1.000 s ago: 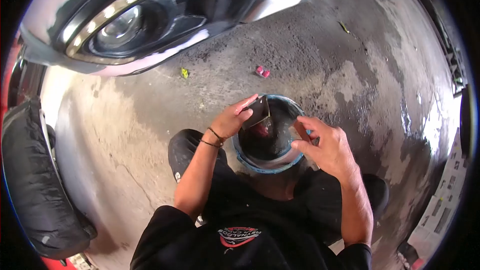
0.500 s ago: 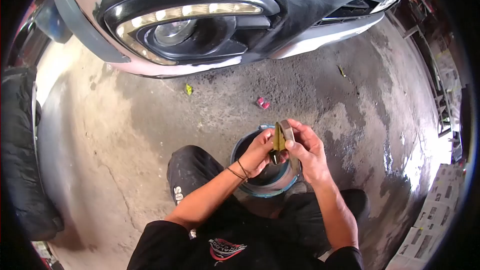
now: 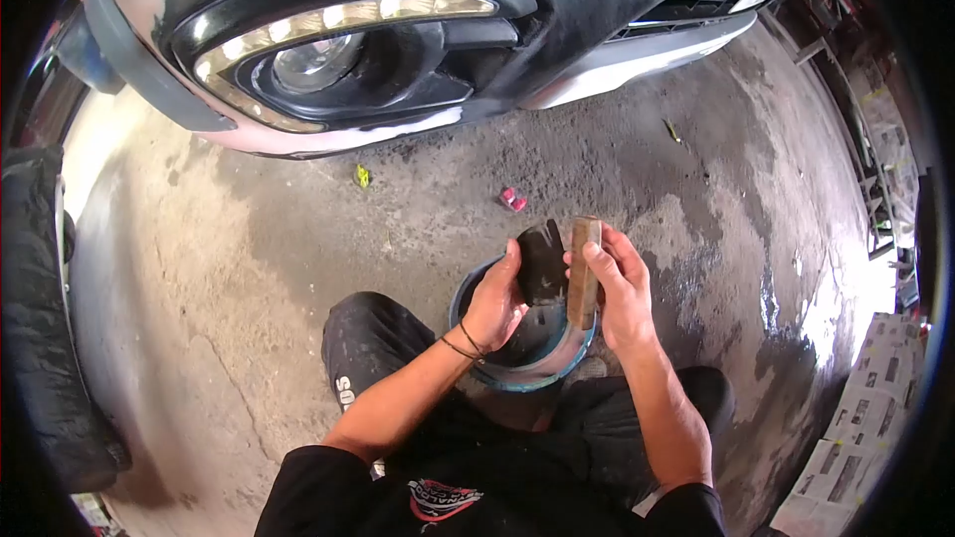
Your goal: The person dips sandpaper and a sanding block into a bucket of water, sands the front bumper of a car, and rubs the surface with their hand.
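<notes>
Since the frame 0.5 s ago, the dark sheet (image 3: 542,265) has turned its dark face up to the camera, where its yellowish side showed before, and the brown block (image 3: 584,273) has swung its long flat face into view. Both are above the bucket (image 3: 559,363), the sheet over its far middle and the block over its right side. The left hand (image 3: 493,302) is clamped on the sheet's left edge, thumb along it, above the bucket's left side. The right hand (image 3: 625,290) grips the block from the right, thumb pressed on its face, just past the bucket's right rim. Hands are apart, with the sheet and block side by side between them (whether those 2 touch, I cannot tell).

2 dark bands (image 3: 462,342) circle the left wrist, near the bucket's left rim. The person's 2 bent knees flank the bucket. Beyond it on the floor lies a pink piece (image 3: 512,200); farther left of the bucket, also beyond it, is a yellow-green scrap (image 3: 362,176). Past both stands a car (image 3: 577,10) with its headlight (image 3: 318,62) facing the bucket. Printed sheets (image 3: 865,388) lie well to the bucket's right.
</notes>
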Tool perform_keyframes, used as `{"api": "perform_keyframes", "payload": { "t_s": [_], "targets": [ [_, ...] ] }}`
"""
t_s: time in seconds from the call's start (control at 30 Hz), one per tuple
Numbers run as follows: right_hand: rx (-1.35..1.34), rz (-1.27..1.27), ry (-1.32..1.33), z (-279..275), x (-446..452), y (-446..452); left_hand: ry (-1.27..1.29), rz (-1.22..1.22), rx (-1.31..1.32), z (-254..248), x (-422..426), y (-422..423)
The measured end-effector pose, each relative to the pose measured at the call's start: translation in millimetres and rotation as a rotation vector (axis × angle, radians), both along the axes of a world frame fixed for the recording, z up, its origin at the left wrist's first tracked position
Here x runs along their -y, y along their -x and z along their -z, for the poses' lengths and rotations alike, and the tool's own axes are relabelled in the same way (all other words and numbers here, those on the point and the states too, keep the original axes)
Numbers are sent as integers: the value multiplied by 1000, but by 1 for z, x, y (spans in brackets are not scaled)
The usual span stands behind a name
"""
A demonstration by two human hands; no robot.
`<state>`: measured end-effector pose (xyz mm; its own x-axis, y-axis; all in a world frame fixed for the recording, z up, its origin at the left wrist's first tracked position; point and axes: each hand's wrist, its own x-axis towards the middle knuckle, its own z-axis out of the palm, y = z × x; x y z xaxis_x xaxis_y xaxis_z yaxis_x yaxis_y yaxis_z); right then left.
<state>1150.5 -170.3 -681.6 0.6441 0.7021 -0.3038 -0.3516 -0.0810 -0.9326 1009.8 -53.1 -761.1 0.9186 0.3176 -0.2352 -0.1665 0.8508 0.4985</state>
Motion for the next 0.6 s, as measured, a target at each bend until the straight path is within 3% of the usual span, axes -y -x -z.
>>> {"api": "perform_keyframes", "payload": {
  "t_s": [0.1, 0.2, 0.27, 0.33, 0.37, 0.4, 0.43, 0.47, 0.53, 0.6],
  "targets": [
    [73, -43, -55, 4, 2, -3, 41, -58, 66, -2, -2, -1],
    [-105, -64, -130, 3, 1, 4, 62, -90, 76, -8, -4, -3],
    [25, -101, -71, 9, -2, 4, 64, -77, -143, -19, -8, -1],
    [83, -108, -7, 5, -8, 3, 68, -45, 2, 16, -8, -13],
    [159, -110, 22, 10, -9, -1, 15, -8, -54, 28, -7, -17],
    [235, -110, 52, 17, -8, -4, -66, 180, -241, 27, -16, -12],
    [411, -82, 76, 30, -7, -9, -126, 172, -314, 40, -12, -15],
    [419, -95, 62, 25, -7, -10, -182, 162, -387, 56, -3, -17],
    [1172, -94, 282, 10, -6, -10, -85, 99, -335, 53, 4, -9],
    [1271, -126, 246, 15, -9, -4, 24, 56, -255, 42, 6, -7]
  ]
}}
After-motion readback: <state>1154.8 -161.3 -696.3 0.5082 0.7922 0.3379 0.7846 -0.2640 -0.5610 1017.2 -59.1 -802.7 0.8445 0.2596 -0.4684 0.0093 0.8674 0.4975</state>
